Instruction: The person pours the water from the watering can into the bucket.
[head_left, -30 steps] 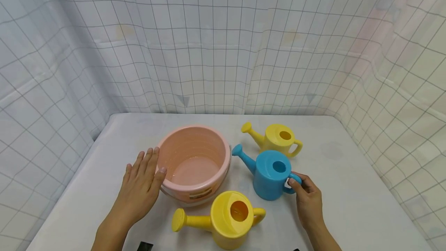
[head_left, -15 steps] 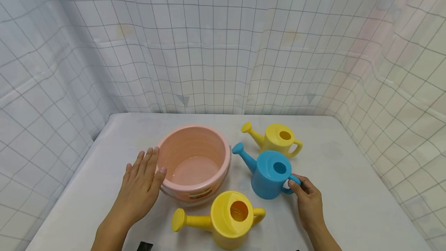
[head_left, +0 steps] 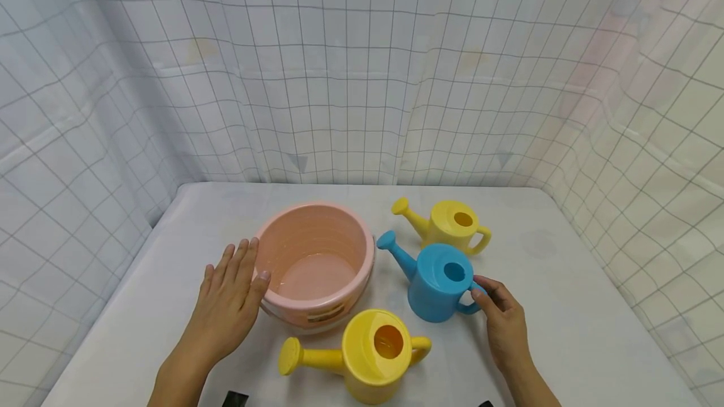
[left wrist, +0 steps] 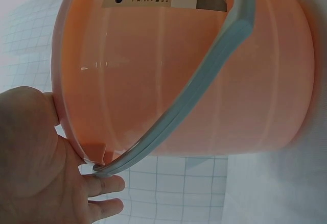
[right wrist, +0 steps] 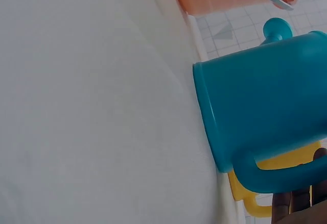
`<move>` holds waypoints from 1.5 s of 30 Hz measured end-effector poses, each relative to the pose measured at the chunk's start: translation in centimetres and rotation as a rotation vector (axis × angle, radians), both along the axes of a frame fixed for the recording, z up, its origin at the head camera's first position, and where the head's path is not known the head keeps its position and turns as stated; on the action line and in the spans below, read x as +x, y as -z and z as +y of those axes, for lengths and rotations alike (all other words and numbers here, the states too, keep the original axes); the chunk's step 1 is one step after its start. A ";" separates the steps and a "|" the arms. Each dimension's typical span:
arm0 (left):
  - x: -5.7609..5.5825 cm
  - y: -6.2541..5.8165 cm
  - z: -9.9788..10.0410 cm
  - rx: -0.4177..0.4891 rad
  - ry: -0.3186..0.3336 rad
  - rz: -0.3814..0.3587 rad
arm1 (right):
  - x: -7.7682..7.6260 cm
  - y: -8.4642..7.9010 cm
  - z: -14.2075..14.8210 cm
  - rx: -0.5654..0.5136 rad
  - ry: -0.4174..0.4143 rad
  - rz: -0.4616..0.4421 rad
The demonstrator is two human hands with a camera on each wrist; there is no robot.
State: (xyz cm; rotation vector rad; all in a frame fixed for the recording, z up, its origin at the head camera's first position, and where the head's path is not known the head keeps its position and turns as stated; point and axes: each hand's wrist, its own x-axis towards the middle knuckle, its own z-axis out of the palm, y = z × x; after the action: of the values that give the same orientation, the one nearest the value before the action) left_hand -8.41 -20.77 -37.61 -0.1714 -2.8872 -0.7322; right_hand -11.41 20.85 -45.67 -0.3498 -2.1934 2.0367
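My left hand (head_left: 229,306) lies with straight fingers against the left rim of a pink bucket (head_left: 352,297). In the left wrist view, the fingers meet the rim near the end of the bucket's grey handle (left wrist: 179,101). To the right, a blue watering can (head_left: 432,297) stands upright, its spout toward the bucket. My right hand (head_left: 505,325) is at the can's handle, thumb in front and fingers behind. In the right wrist view, the fingertips (right wrist: 301,198) show around the blue handle (right wrist: 271,180), loosely placed. The bucket's inside shows its bare bottom.
One yellow watering can (head_left: 370,357) stands in front of the bucket, spout left. Another yellow watering can (head_left: 449,222) is behind the blue one. White cloth (head_left: 565,306) covers the table, with grid-patterned curtains (head_left: 362,80) on three sides. A small black object (head_left: 235,399) lies at the near edge.
The blue watering can shifted slightly left, then stayed in place. My right hand has since moved a little to the right along its handle. The left hand and bucket have not moved.
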 end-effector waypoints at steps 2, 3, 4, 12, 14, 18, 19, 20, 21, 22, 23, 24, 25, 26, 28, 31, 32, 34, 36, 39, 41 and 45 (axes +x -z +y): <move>0.0 0.0 0.0 0.000 0.001 -0.002 | -0.1 -0.2 0.2 0.002 -0.006 0.019; 0.0 0.0 0.0 0.000 0.002 -0.004 | -0.2 -0.3 0.3 0.006 -0.010 0.027; 0.0 -0.1 0.0 0.000 0.003 -0.006 | -0.3 -0.4 0.4 0.010 -0.014 0.033; -0.1 -0.1 -0.1 -0.005 -0.001 -0.007 | -1.2 -0.9 1.3 0.090 -0.013 0.030; -0.1 -0.1 -0.1 -0.007 -0.002 -0.007 | -1.5 -1.2 1.6 0.091 -0.017 0.047; -0.1 -0.2 -0.1 -0.008 -0.006 -0.018 | -2.3 -1.7 2.2 0.112 -0.017 0.071; -0.1 -0.2 -0.1 -0.008 -0.007 -0.022 | -2.6 -1.8 2.4 0.120 -0.012 0.073; -0.1 -0.3 -0.1 -0.008 -0.007 -0.026 | -2.8 -1.9 2.5 0.124 -0.006 0.073; -0.1 -0.3 -0.1 -0.009 -0.008 -0.028 | -3.1 -2.0 2.6 0.130 0.002 0.073; -0.1 -0.3 -0.1 -0.009 -0.008 -0.028 | -3.4 -2.1 2.7 0.130 0.011 0.070; -0.1 -0.3 -0.1 -0.009 -0.008 -0.029 | -3.6 -2.3 2.8 0.128 0.021 0.067; -0.1 -0.3 -0.1 -0.009 -0.008 -0.029 | -3.8 -2.4 2.9 0.126 0.033 0.063; -0.1 -0.3 -0.1 -0.009 -0.008 -0.028 | -4.1 -2.4 2.9 0.126 0.045 0.059; -0.1 -0.3 -0.1 -0.008 -0.008 -0.028 | -4.3 -2.5 3.0 0.122 0.052 0.056; 0.0 -0.2 -0.1 -0.007 -0.006 -0.023 | -4.7 -2.6 3.1 0.127 0.065 0.049; 0.0 -0.2 -0.1 -0.004 -0.003 -0.015 | -5.2 -2.6 3.3 0.126 0.076 0.044; 0.0 -0.1 -0.1 -0.004 -0.003 -0.011 | -5.4 -2.6 3.3 0.132 0.079 0.041; 0.0 -0.1 -0.1 -0.004 -0.003 -0.006 | -5.7 -2.6 3.3 0.148 0.087 0.038; 0.0 -0.1 0.0 -0.002 -0.004 -0.005 | -5.9 -2.5 3.3 0.170 0.098 0.035; 0.0 -0.1 0.0 -0.004 -0.006 0.000 | -6.2 -2.5 3.3 0.220 0.109 0.032; -0.1 0.0 0.1 -0.002 -0.006 0.000 | -6.4 -2.4 3.3 0.241 0.115 0.029; 0.0 0.0 0.0 -0.001 -0.007 -0.002 | -6.7 -2.2 3.4 0.263 0.117 0.027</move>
State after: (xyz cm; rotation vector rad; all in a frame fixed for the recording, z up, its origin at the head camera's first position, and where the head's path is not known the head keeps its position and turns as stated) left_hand -8.46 -20.72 -37.62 -0.1601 -2.8888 -0.7310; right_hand -18.10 24.23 -43.47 -0.4064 -2.3265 1.6587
